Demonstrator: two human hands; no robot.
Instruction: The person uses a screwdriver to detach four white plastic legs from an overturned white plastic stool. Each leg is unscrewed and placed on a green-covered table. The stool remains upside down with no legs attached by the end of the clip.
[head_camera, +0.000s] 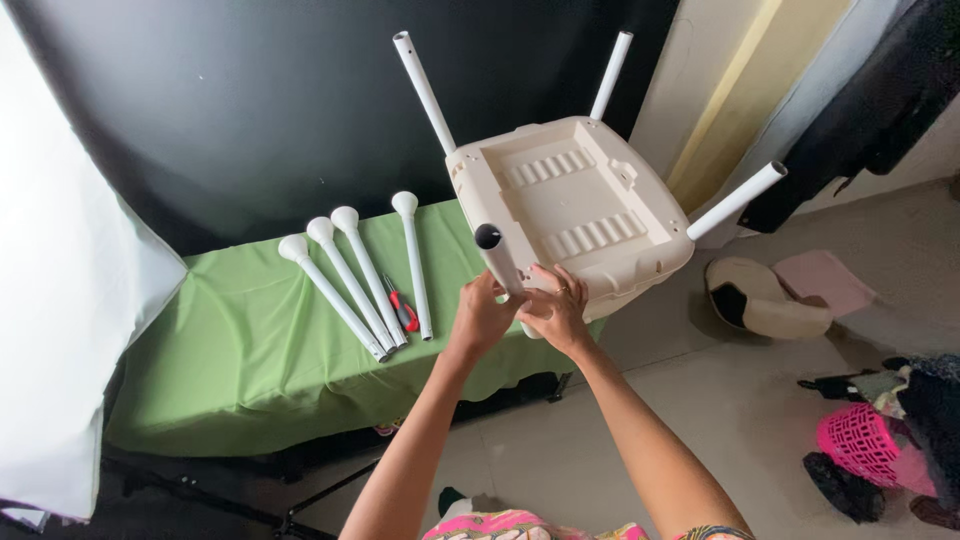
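Ok so from my seat here, nearest to me are the two forearms coming up from the bottom of the view. Both meet at the same spot: the near leg (500, 262) of an upturned cream stool (570, 205). That leg is a white tube whose open dark end points up and toward the near left, so its long axis runs from the stool's near corner out toward me. The left hand (482, 318) has its fingers wrapped around the tube low down, just left of it. The right hand (556, 310) sits at the base where tube meets stool, fingers curled closed against that joint; there's a ring on one finger. Honestly both hands are equally close, both touching it.

The stool rests tilted on the right end of the counter (250, 350), which has a green cloth over it. Its underside faces me, ribbed and hollow, with three more legs (423, 90) sticking out far and right.

Left of the hands, four loose white legs (345, 285) lie side by side on the cloth, flared ends far, with a small red-handled screwdriver (402, 308) between them. Black backdrop behind.
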